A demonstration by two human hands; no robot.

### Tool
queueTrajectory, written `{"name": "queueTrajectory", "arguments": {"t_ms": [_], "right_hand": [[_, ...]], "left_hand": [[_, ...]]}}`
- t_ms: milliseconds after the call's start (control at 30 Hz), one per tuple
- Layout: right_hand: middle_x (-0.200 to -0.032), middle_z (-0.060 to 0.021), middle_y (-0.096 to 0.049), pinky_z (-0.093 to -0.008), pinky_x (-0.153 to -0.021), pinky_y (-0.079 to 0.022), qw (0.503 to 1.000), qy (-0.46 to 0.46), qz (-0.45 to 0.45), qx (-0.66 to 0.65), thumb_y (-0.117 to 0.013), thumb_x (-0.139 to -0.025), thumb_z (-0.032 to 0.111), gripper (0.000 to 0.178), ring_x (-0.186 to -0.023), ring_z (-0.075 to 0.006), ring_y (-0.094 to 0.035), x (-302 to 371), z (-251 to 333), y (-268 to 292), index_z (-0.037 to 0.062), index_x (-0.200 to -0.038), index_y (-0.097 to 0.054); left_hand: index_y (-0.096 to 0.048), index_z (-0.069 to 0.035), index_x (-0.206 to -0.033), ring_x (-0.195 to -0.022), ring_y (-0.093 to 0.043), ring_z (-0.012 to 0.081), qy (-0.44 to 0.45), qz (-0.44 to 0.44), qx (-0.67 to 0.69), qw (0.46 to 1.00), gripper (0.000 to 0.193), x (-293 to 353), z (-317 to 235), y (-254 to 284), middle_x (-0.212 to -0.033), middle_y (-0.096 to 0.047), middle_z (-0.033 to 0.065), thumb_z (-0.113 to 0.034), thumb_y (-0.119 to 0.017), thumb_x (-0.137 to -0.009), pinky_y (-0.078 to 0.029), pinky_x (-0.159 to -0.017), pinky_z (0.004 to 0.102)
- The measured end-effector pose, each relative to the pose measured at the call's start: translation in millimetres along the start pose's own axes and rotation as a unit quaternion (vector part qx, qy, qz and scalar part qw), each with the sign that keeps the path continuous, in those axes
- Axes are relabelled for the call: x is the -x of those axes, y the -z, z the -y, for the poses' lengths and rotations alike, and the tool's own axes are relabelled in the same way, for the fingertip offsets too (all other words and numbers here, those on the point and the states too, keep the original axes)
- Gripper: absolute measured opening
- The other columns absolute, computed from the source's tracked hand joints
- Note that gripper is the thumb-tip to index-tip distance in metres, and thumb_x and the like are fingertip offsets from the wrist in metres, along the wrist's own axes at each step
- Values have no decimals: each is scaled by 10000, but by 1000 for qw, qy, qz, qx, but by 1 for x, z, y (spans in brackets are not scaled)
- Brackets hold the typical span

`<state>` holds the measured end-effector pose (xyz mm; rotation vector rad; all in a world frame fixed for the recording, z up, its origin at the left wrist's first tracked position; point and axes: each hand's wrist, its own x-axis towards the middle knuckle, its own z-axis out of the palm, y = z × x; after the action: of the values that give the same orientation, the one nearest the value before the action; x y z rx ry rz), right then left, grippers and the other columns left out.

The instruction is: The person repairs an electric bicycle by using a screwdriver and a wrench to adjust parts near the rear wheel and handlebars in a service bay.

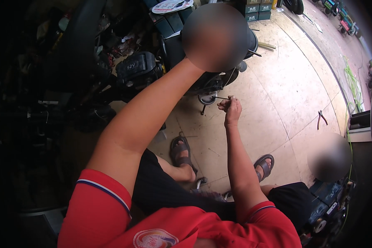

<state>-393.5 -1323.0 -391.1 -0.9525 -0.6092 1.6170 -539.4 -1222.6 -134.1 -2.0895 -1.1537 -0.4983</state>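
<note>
Toward twelve o'clock from the sandals (183, 160), a thin dark rod (220, 98) sits in the right hand (233, 110), which is closed narrowly on its three o'clock end. Its long axis runs almost straight to nine o'clock, where the far tip overlaps a round metal part (206, 99) low on a black machine (175, 51); whether they touch is unclear. The right hand looks nearer to that part than the left. The left forearm (153, 105) passes at nine o'clock from the part and reaches toward one o'clock into a blurred patch, so what the left hand holds cannot be told. Pliers (322, 119) lie on the floor (268, 91), well apart, between three and four o'clock from the right hand.
</note>
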Motion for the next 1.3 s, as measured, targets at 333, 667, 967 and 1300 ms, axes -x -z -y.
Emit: {"name": "queueTrajectory", "arguments": {"t_ms": [333, 667, 967, 1300], "right_hand": [[-725, -107, -631, -292, -545, -557, 997, -51, 52, 6, -478, -1034, 328, 333, -612, -228, -671, -32, -2, 1, 3, -1014, -550], [-691, -104, -625, -307, -535, -525, 998, 8, 30, 52, -510, -1019, 262, 289, -561, -213, -644, -35, -4, -18, -18, -977, -570], [-710, -219, -654, -507, -580, -509, 628, 290, 192, 696, -518, -958, 120, 145, -667, -411, -656, 38, -66, -76, 5, -880, -559], [-771, -165, -697, -388, -568, -550, 926, 188, 45, 323, -491, -1039, 249, 300, -683, -288, -705, 64, 25, -83, -40, -1021, -568]], "left_hand": [[-516, -99, -1428, -1317, -512, 283, 30, 22, 10, 999, 556, -5, -8, 12, -1430, -536, 114, -325, -632, -933, -377, -1125, 421], [-613, -122, -963, -771, -632, 292, 103, -20, 101, 989, 99, -12, -18, 30, -785, -622, 87, -183, -543, -929, -471, -719, 433], [-554, -77, -1377, -1225, -587, 277, 35, 7, 60, 998, 439, 3, -5, -20, -1371, -583, 125, -248, -566, -972, -454, -1046, 408], [-542, -45, -1374, -1206, -594, 289, 45, 121, 36, 991, 428, 25, 25, -38, -1367, -579, 140, -194, -542, -973, -473, -1019, 408]]}}
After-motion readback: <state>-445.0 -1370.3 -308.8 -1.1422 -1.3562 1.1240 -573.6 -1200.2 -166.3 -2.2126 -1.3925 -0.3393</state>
